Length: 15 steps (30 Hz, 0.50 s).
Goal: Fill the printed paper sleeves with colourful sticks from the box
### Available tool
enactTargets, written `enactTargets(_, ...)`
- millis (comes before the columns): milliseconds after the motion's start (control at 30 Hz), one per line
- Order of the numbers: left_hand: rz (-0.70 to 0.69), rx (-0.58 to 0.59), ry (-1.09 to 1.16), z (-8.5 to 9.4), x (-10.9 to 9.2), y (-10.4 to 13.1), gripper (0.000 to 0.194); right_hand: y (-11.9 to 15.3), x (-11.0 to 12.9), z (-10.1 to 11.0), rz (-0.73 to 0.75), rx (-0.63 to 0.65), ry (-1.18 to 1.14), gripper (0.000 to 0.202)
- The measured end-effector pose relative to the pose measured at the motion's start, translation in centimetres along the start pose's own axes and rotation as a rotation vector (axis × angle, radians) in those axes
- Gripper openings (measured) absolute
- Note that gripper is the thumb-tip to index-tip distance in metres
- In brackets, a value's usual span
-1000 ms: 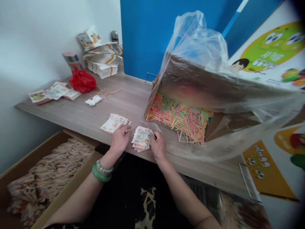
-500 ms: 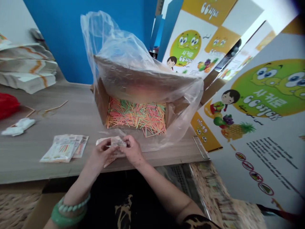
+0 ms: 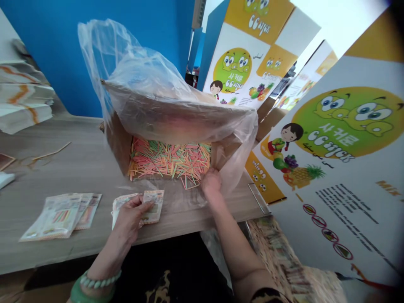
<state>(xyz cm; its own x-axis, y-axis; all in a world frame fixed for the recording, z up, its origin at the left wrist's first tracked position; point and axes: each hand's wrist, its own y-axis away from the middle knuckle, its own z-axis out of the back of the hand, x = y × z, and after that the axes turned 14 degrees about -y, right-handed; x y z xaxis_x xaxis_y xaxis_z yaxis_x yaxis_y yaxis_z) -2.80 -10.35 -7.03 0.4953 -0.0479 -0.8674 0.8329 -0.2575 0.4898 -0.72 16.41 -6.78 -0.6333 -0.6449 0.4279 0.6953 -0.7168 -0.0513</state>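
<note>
left hand [image 3: 128, 216] pinches a small packet [image 3: 155, 209] over the counter [image 3: 90, 164] — right hand [image 3: 211, 183] at the colored sticks [image 3: 170, 160] in the box [image 3: 117, 145], its grip i can't tell — a light touch should spare them.

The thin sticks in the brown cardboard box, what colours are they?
The thin sticks are mostly pink, orange and green, clearest in the head view.

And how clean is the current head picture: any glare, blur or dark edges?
Head view, upper right: washed-out white glare above the large box, with a dark corner beyond; head view, centre: pale sheen on the plastic bag; head view, lower middle: fine print on the packet in the left hand too soft to read.
</note>
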Motion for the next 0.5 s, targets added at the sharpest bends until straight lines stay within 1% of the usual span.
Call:
enactTargets(33,-0.007,0.007,-0.006,0.0,0.1,0.0,0.036,-0.8,-0.2,-0.2,-0.026,0.002,0.041,0.038)
enactTargets(100,-0.036,0.027,-0.019,0.0,0.4,0.2,0.036,-1.8,-0.3,-0.9,-0.037,0.021,0.069,0.035)
enactTargets(167,-0.064,0.058,-0.033,-0.1,0.4,0.6,0.038,-2.2,-0.2,-1.7,-0.036,0.040,0.099,0.030)
enactTargets(233,-0.077,0.091,-0.047,-0.1,0.3,0.9,0.037,-2.3,0.0,-2.3,-0.042,0.044,0.114,0.030)
enactTargets(367,-0.025,0.182,-0.080,0.0,0.3,1.3,0.036,-2.6,0.2,-3.0,-0.059,0.028,0.117,0.034)
enactTargets(500,0.020,0.247,-0.101,0.1,0.6,1.4,0.038,-3.1,0.3,-3.2,-0.023,0.022,0.093,0.035)
